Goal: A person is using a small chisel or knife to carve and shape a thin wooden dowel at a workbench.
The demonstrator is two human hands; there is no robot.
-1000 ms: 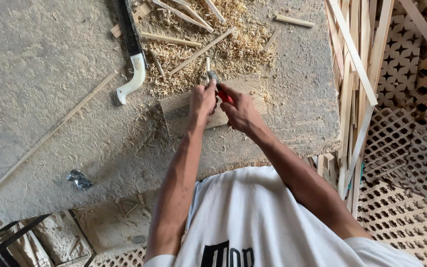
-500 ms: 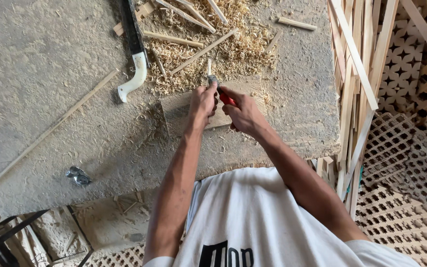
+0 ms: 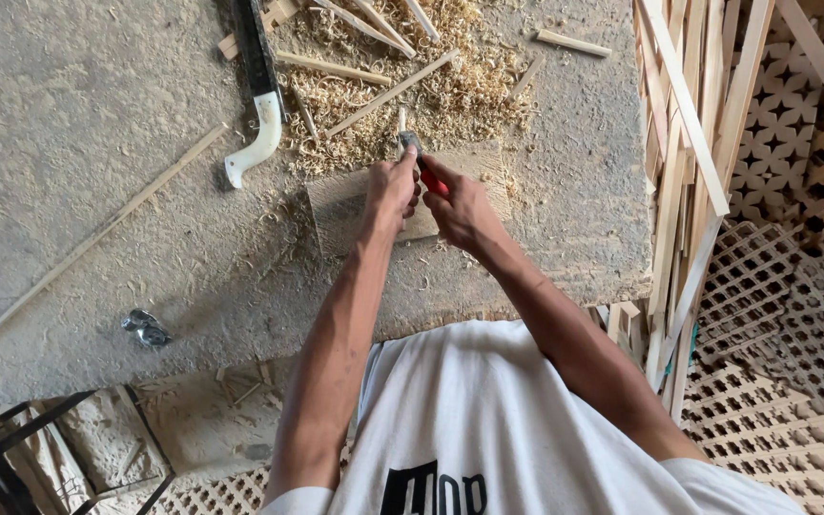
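Near the bench's (image 3: 97,124) front edge lay a crumpled foil scrap (image 3: 146,327). Mid-bench, the left hand (image 3: 392,188) pinched a small wooden stick (image 3: 401,122) upright on a board (image 3: 345,205); the right hand (image 3: 460,210) was clenched around a red-handled knife (image 3: 431,179) against it. Beyond lay shavings (image 3: 431,86) and a white-handled saw (image 3: 257,105).

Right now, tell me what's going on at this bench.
A person works with both hands over a small wooden board on a grey slab. The right hand grips a red-handled tool; the left hand steadies a thin wood piece at its tip. Shavings and a white-handled saw lie beyond.
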